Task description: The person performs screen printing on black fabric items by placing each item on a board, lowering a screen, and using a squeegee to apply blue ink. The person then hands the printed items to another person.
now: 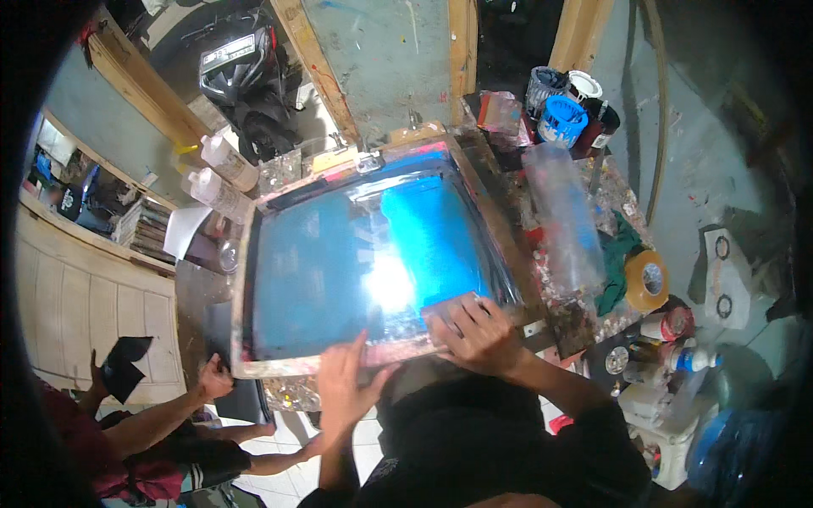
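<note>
In front of me lies a wood-framed printing screen (292, 366), its mesh grey-blue on the left with a bright blue ink band (432, 224) on the right. Glare whitens part of the mesh. My right hand (478, 334) is at the screen's near right corner, fingers bent over a squeegee (436, 315) that is mostly covered by the hand. At the middle of the near frame edge rests my left hand (343, 381). Its fingers stretch out over the wood and the thumb stands apart, with nothing seen in it. A metal hinge clamp (369, 161) sits at the far edge.
Another person's hand (216, 378) is near the screen's left corner; their other hand holds black sheets (127, 368). White bottles (224, 195) stand at far left. Right of the screen are a clear plastic roll (563, 220), a tape roll (646, 281), a green cloth (621, 254) and a blue paint tub (562, 121).
</note>
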A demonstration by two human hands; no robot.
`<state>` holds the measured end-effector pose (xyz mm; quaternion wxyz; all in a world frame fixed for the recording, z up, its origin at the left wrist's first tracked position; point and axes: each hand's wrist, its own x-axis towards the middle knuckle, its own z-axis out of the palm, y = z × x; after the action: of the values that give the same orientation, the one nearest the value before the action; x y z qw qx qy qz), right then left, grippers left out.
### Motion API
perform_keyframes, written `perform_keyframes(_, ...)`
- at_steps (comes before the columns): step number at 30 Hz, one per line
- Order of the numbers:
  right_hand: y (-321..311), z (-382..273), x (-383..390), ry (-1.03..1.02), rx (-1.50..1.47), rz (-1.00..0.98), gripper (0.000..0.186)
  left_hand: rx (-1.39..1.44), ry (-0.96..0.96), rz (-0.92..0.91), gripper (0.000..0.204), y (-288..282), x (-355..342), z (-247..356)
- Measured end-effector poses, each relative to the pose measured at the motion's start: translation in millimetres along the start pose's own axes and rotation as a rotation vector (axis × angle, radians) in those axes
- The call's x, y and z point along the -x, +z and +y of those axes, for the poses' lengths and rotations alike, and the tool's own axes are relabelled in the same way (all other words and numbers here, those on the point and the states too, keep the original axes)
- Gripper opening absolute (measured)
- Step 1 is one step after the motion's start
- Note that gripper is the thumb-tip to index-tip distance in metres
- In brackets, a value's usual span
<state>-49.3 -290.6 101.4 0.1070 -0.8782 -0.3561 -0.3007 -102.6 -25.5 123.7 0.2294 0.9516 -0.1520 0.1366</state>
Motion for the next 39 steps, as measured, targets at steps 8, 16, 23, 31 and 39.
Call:
perform_keyframes(8,27,-21,53,0.151,-0.108,-0.276,0.054,0.034,0.037,-0.013,0.078,84,49,-49)
perform_keyframes(16,-9,155,13,0.442,0.09,-0.005,0.056,0.015,0.031,-0.123,0.08,58,10,-27)
perform_keyframes(23,-32,405,-20,0.762,0.292,0.224,0.041,0.382,0.461,0.082,0.054,113,-182,24)
perform_keyframes(31,35,482,-19,0.942,0.166,-0.173,0.024,0.783,0.326,-0.05,0.108,327,-439,143)
perform_keyframes(39,26,453,-27,0.787,-0.084,0.008,0.013,0.819,0.224,0.286,0.093,380,-464,197)
